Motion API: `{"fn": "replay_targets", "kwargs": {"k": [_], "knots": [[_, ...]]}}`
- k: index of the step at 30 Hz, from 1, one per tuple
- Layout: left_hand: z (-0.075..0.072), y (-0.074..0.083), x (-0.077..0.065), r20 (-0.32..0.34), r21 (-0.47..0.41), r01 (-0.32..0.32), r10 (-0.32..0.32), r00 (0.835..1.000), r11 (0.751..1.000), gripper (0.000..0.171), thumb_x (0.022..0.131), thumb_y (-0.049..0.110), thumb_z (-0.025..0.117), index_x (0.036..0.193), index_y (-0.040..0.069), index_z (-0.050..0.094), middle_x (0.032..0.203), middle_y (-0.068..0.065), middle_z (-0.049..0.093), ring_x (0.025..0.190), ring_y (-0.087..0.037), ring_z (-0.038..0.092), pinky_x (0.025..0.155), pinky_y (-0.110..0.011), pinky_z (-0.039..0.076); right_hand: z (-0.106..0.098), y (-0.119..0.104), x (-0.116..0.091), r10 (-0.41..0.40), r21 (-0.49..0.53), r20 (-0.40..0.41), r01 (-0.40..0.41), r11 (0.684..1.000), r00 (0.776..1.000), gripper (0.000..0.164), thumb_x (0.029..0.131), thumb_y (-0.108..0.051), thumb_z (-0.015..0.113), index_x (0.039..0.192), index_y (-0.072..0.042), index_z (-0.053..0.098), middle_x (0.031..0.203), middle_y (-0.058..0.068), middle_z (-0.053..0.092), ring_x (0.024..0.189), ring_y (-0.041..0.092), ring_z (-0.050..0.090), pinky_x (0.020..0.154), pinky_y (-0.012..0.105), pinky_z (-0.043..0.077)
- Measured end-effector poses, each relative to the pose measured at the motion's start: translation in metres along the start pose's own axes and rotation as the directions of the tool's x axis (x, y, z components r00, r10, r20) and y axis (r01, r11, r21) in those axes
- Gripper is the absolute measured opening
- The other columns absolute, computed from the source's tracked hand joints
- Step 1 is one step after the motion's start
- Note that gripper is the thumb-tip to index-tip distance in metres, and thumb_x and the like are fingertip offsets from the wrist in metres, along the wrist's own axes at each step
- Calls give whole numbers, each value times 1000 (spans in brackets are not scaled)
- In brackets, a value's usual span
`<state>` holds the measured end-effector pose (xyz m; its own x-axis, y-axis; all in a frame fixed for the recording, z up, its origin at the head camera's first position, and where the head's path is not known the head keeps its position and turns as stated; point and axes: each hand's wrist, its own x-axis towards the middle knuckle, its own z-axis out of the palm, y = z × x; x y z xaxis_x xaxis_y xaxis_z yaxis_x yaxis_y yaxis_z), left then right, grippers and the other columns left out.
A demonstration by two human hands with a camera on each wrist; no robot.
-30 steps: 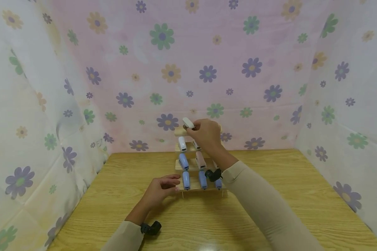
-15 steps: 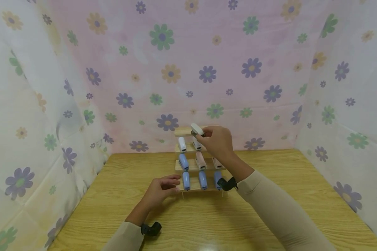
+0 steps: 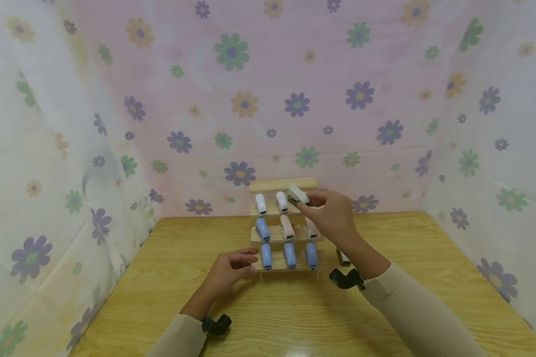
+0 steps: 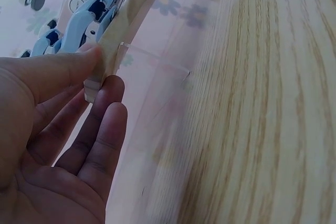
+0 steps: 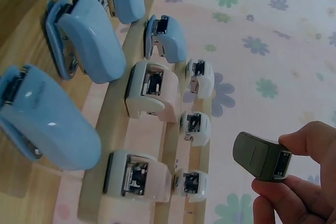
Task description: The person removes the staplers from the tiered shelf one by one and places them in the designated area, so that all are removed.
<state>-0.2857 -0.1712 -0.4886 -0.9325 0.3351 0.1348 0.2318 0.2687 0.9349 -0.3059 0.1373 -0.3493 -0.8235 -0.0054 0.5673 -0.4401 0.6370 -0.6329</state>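
A tiered wooden display rack (image 3: 283,185) with clear supports carries several mini staplers. Its lowest shelf bears blue staplers (image 3: 289,255); a blue one (image 3: 262,229) and pink ones (image 3: 287,227) sit one tier up, with white ones (image 3: 260,204) above. My right hand (image 3: 332,213) pinches a pale stapler (image 3: 298,194) between thumb and fingers, in the air beside the white row. This held stapler (image 5: 260,156) looks grey-green in the right wrist view. My left hand (image 3: 225,271) grips the left end of the lowest shelf (image 4: 113,40), thumb on top and fingers beneath.
Another stapler (image 3: 343,258) lies on the wooden table (image 3: 196,233) right of the rack, partly hidden by my right forearm. A flowered cloth (image 3: 268,89) encloses the back and sides. Black wrist cameras (image 3: 346,278) protrude from both wrists.
My right hand has carried the pale stapler right and down from the top shelf's left part to beside the white row. The left hand stays on the rack.
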Motion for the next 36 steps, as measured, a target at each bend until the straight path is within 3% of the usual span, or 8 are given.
{"fn": "replay_targets", "kwargs": {"k": [7,16,22,28,36], "knots": [[0,3,1,-4,31,11,-11,1000,999,24,92,22,81,116,20,79,144,1,64,120,-25,68,92,-26,59,-18,17,-18,58,22,6,-58,998,998,32,90,-35,82,113,-13,80,90,3,79,79,22,73,47,31,52],[0,1,-1,-4,-3,1,-1,1000,1000,25,92,18,80,117,14,79,144,-5,64,120,-27,68,91,-24,59,-34,45,-39,62,-74,-65,-67,995,996,33,89,-37,83,109,-11,81,86,3,79,85,26,72,53,27,50],[1,1,-3,0,-25,-2,2,1000,1000,27,92,17,80,118,9,78,145,-9,63,119,-28,68,91,-24,59,-43,62,-51,112,-107,-68,-119,987,991,38,90,-41,81,114,-12,80,88,5,79,81,26,71,45,28,42],[1,1,-1,-5,-4,0,0,1000,1000,25,92,19,81,116,12,79,144,-5,64,116,-25,69,88,-25,60,-50,78,-58,127,-149,-79,-138,979,989,35,91,-43,80,113,-16,81,89,4,80,87,30,73,53,29,44],[1,2,0,-9,-8,16,-17,1000,1000,24,91,21,82,115,17,80,143,-1,64,119,-25,68,90,-25,59,-57,94,-68,162,-218,-65,-172,961,985,38,91,-42,80,110,-9,80,89,8,80,83,31,73,60,33,49]]}}
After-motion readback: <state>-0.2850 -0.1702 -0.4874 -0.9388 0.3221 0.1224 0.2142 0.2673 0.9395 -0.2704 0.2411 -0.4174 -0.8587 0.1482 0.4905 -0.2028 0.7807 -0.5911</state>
